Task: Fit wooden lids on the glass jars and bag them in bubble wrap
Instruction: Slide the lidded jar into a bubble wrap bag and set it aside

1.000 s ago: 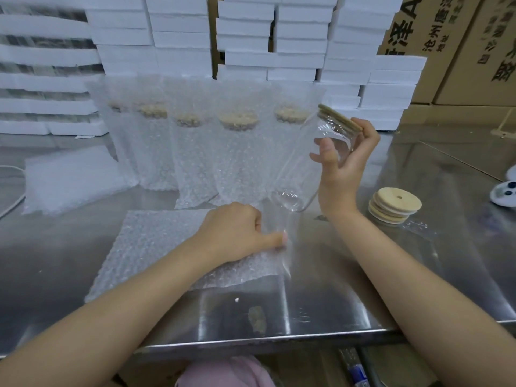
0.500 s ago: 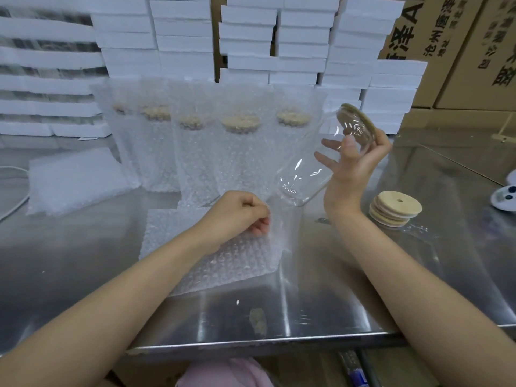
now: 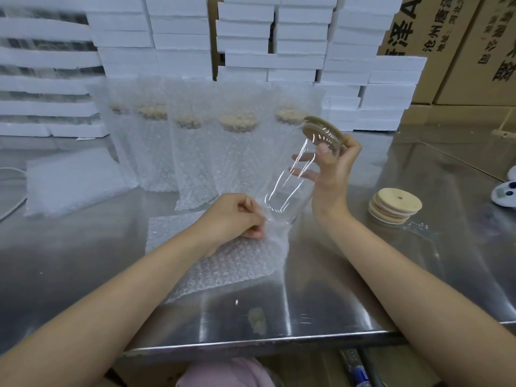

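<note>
My right hand (image 3: 333, 170) grips a clear glass jar (image 3: 290, 180) near its top, where a wooden lid (image 3: 321, 129) is fitted. The jar tilts with its base down to the left, at the mouth of a bubble wrap bag (image 3: 234, 263) lying on the steel table (image 3: 363, 275). My left hand (image 3: 234, 216) pinches the bag's open edge right beside the jar's base. A short stack of loose wooden lids (image 3: 393, 203) sits to the right of my right wrist.
Several bagged jars with lids (image 3: 234, 152) stand in a row behind my hands. A pile of flat bubble wrap bags (image 3: 75, 180) lies at the left. White foam blocks (image 3: 279, 37) and cardboard cartons (image 3: 452, 46) are stacked at the back. A white object (image 3: 505, 191) lies at the right edge.
My right hand has swung the jar from nearly level to base-down and lowered it to the bag's mouth. My left hand went from pressing the bag flat to pinching its edge.
</note>
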Motion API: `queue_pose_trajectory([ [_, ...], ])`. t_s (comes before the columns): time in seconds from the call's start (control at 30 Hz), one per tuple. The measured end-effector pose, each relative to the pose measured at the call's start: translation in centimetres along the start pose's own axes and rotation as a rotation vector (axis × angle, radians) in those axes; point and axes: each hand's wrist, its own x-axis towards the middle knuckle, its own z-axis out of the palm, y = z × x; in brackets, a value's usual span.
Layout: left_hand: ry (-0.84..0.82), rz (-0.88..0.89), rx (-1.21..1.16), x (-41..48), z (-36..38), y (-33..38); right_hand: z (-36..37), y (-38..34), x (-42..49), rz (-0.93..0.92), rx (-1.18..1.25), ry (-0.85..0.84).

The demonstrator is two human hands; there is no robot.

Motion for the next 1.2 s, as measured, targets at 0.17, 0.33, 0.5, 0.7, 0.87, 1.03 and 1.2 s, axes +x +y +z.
queue_pose_trajectory([
  [0.17, 0.139, 0.024, 0.017, 0.0, -0.2, 0.1, -1.0, 0.3, 0.3, -0.078, -0.204, -0.049],
  [0.33, 0.192, 0.244, 0.005, -0.6, 0.2, 0.9, -1.6, 0.5, 0.3, -0.125, -0.333, -0.094],
  [0.5, 0.029, 0.428, 0.300, -1.2, 0.5, 0.6, -1.4, 0.0, 0.5, -0.113, -0.264, 0.006],
  [0.7, 0.133, 0.732, 0.657, -1.4, 2.6, 0.2, -0.5, -1.3, 0.4, -0.067, 0.016, 0.209],
  [0.87, 0.510, 0.951, 0.803, -1.2, 4.6, 2.1, 0.5, -1.2, -1.0, -0.121, 0.041, 0.147],
  [1.03, 0.486, 1.032, 0.764, -0.7, 4.8, 3.9, 0.7, -0.5, -0.9, -0.021, -0.010, 0.041],
  [1.2, 0.476, 0.813, 0.661, -1.1, 1.9, 4.2, -0.8, -1.9, 1.9, 0.027, 0.008, 0.230],
])
